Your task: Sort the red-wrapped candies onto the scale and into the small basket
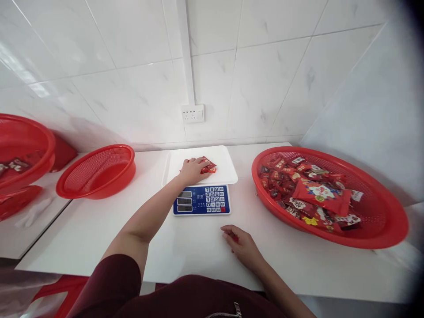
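My left hand (194, 171) reaches over the white weighing tray (228, 170) of a digital scale, its fingers curled over red snack packets (208, 164). Part of the packets is hidden under the palm. The scale's blue keypad panel (201, 200) faces me, just below that hand. My right hand (243, 246) rests low over the white table, in front of the scale. Its fingers are closed round a small red packet (235, 238), of which only a bit shows. To its right stands a large red basket (380, 221) heaped with red-wrapped snack packets (321, 194).
An oval red basket (99, 170) is left of the scale. At the far left, another red basket (26, 128) holds some packets, with a red bag (20, 198) below it. A wall socket (193, 113) sits on the tiled wall (212, 84) behind the table (185, 247).
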`<state>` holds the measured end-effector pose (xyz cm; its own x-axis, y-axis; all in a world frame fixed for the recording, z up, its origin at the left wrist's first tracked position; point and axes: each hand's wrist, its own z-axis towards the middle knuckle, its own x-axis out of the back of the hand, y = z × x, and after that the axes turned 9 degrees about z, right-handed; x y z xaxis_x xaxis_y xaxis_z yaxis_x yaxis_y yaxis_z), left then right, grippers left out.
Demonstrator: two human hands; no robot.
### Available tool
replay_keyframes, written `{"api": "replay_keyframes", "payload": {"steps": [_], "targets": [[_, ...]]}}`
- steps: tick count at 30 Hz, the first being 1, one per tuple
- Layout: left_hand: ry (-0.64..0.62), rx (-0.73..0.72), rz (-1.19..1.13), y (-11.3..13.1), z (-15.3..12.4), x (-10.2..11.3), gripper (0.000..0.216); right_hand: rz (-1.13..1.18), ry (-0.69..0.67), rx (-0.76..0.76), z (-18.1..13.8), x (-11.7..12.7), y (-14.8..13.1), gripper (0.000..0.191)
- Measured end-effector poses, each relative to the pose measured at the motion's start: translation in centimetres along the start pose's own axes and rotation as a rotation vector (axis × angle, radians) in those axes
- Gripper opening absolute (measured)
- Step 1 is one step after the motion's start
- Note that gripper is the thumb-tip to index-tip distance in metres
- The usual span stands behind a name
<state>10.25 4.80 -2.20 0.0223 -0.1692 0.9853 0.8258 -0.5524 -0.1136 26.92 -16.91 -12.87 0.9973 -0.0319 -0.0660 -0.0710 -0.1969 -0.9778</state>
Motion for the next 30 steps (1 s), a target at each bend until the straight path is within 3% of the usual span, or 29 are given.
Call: {"api": "replay_keyframes", "payload": {"steps": [5, 10, 17, 21, 25, 28, 30], "targets": [[0.137, -0.029, 0.031, 0.6, 0.1, -0.2, 0.028, -0.006, -0.006, -0.008, 0.0, 0.0, -0.2, 0.016], [0.153, -0.061, -0.055, 0.1, 0.9, 0.2, 0.022, -0.006, 0.000, -0.018, -0.1, -0.1, -0.2, 0.015], [0.382, 0.182, -0.379, -2.8, 1.6, 1.8, 0.014, -0.015, -0.003, -0.001, -0.1, 0.0, 0.0, 0.014], [0.474, 0.328, -0.407, -6.1, 0.6, 3.5, 0.008, -0.027, -0.011, 0.002, 0.0, 0.0, 0.2, 0.014], [0.543, 0.509, -0.211, -11.4, -2.4, 5.9, 0.007, -0.042, -0.026, -0.005, 0.1, 0.2, 0.5, 0.014], [0.531, 0.592, -0.089, -15.5, -5.5, 7.6, 0.013, -0.052, -0.025, -0.003, 0.1, 0.3, 0.7, 0.015], [0.447, 0.660, -0.027, -17.6, -7.4, 8.1, 0.020, -0.055, -0.025, -0.005, 0.1, 0.3, 0.7, 0.015]]}}
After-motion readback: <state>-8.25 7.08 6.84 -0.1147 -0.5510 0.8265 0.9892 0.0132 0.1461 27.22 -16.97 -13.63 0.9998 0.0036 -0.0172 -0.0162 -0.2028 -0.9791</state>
